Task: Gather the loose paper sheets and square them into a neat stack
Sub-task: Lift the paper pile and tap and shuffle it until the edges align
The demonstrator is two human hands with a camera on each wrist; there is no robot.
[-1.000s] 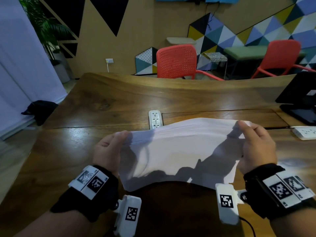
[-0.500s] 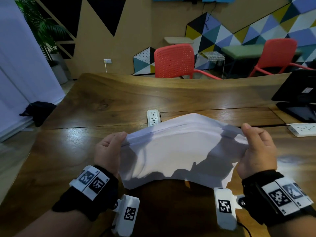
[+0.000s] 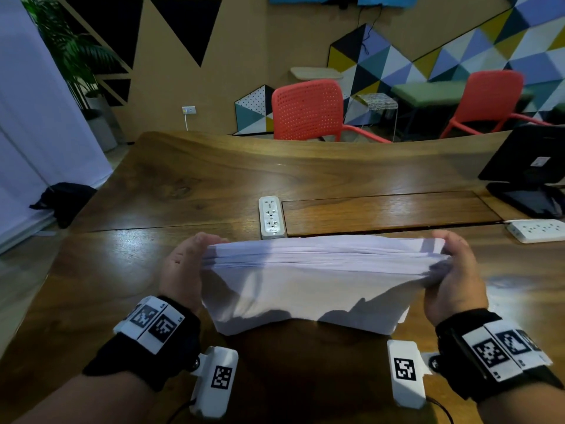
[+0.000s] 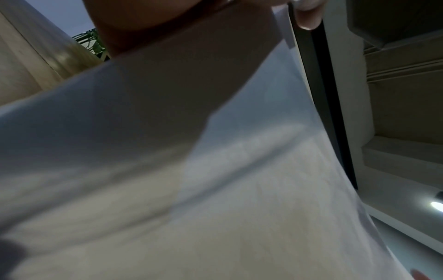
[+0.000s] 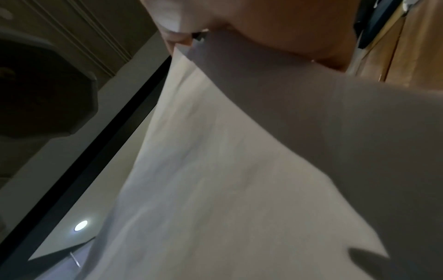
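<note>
paper stack [image 3: 318,280]: all sheets gathered, held on edge over the near part of the wooden table [image 3: 214,185]; bottom edge at or just above the tabletop, contact not clear
left hand [image 3: 183,270]: grips the left end of the stack, fingers curled round the upper corner
right hand [image 3: 452,276]: grips the right end the same way, fingers wrapped over the top edge
why upright: judged a jogging hold; long edge faces down so sheets can slide level when tapped on the table
why at the ends: a hand on each short side keeps the sheets from fanning and lets the sides be pressed flush
stack state: top edge fairly level in the head view, layers visible along it; lower right corner ragged, a few sheets poke out; not yet square
progress: gathering looks done, squaring under way
head view only: both hands at once, the stack's place on the table, power strip [image 3: 270,217] just beyond it, black monitor stand [image 3: 529,179] far right
left wrist view only: sheet face [image 4: 215,170] close up, a fingertip [image 4: 307,17] over the top edge; ceiling behind
right wrist view only: offset sheet corners near the fingers [image 5: 172,24], showing misalignment at that end; blurred
</note>
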